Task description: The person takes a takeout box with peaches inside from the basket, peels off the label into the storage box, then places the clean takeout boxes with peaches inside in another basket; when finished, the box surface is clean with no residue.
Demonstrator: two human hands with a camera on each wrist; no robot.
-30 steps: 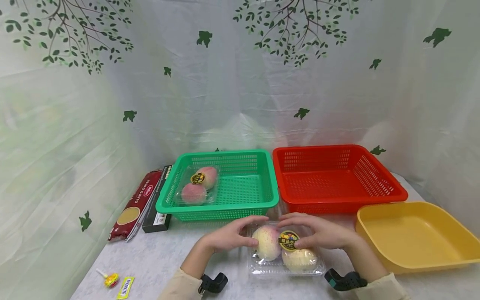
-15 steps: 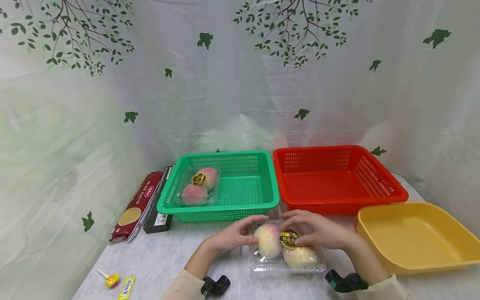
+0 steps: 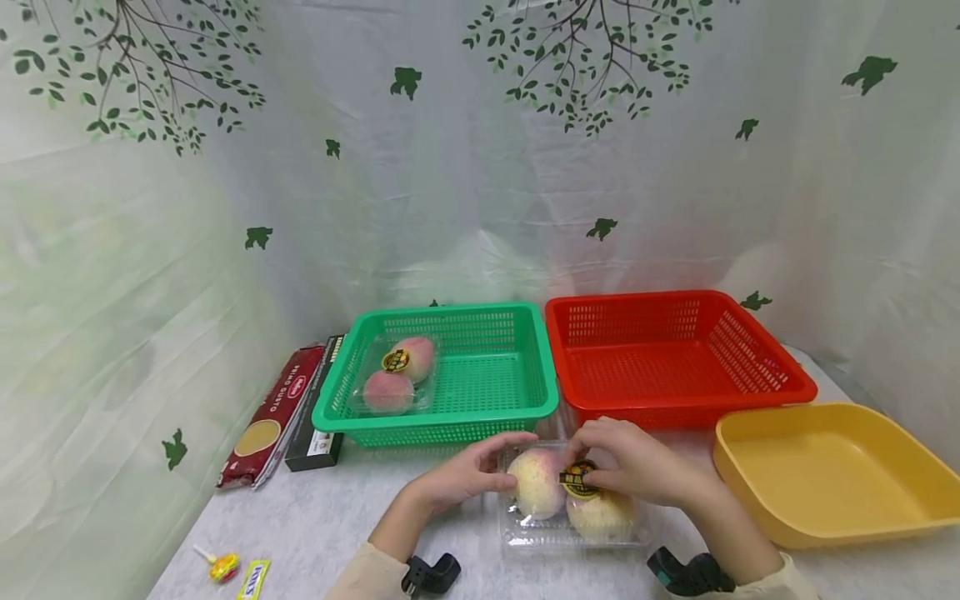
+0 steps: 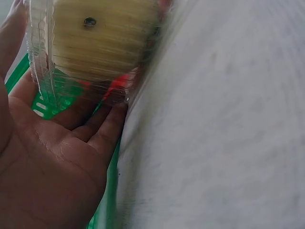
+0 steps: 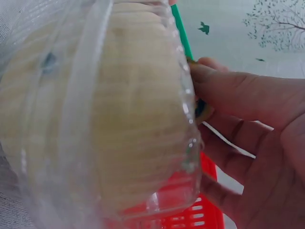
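Observation:
A clear plastic clamshell box [image 3: 525, 537] holding two peaches sits on the table in front of me, one peach [image 3: 536, 483] at the left, the other [image 3: 600, 517] at the right. My left hand [image 3: 468, 477] grips the box's left side, thumb near and fingers at the far edge; the left wrist view shows the palm [image 4: 52, 157] beside the ridged wall. On the lid is a round black and gold sticker [image 3: 576, 479]. My right hand [image 3: 637, 467] pinches the sticker between thumb and fingers; in the right wrist view the thumb [image 5: 238, 90] lies at its edge.
Behind stands a green basket [image 3: 450, 421] with another boxed pair of peaches [image 3: 390, 392]. A red basket [image 3: 675, 412] is beside it, a yellow bin [image 3: 825, 475] at the right. Left are a red packet [image 3: 273, 417], a black box [image 3: 313, 450], a lollipop [image 3: 223, 567] and a yellow wrapper [image 3: 254, 579].
My right hand's fingers have drawn closer together at the sticker, drawing in from the far edge of the box. My left hand has stayed at the box's left side.

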